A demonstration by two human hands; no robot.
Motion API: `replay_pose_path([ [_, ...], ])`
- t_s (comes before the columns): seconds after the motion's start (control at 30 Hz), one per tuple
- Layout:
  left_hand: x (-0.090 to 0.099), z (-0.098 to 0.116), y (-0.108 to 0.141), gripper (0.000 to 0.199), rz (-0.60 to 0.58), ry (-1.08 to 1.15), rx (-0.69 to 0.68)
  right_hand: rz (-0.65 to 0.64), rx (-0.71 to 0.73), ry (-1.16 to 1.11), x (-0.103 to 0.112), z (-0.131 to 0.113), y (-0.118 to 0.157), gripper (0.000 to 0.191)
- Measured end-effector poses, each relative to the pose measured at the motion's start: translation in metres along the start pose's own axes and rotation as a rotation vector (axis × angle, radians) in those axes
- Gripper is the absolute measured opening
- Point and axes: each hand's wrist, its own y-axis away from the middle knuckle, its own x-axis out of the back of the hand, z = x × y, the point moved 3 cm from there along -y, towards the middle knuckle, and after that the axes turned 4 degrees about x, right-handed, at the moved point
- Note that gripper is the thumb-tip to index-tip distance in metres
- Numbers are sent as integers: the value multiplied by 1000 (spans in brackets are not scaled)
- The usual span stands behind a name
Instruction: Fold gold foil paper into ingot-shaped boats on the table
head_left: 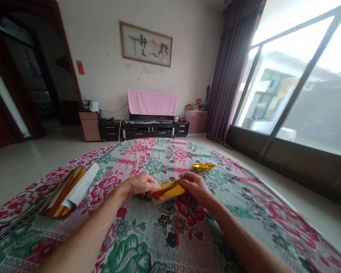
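A folded sheet of gold foil paper [168, 190] is stretched between my two hands, just above the flowered cloth [127, 254]. My left hand [142, 184] pinches its left end between thumb and fingers. At the right end, my right hand [195, 185] grips it the same way. A white edge of the paper shows along the lower side. Beyond my right hand, a shiny gold boat-shaped paper piece [204, 167] rests on the cloth. The fingertips of both hands are partly hidden behind the folded paper.
On the left of the cloth lies a loosely curled stack of gold and white paper sheets [65, 195]. Past the far edge stands a low black cabinet [147, 131] with a pink cloth [152, 102] above it. Large windows [309, 83] and a purple curtain [230, 72] are on the right.
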Motion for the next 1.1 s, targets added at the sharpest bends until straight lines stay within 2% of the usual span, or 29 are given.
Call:
replay_pose_path([
  [0.3, -1, 0, -1, 38, -8, -5, 32, 18, -9, -2, 1, -1, 0, 23],
  [1.1, 1, -4, -3, 32, -10, 7, -4, 11, -16, 7, 1, 1, -1, 24],
])
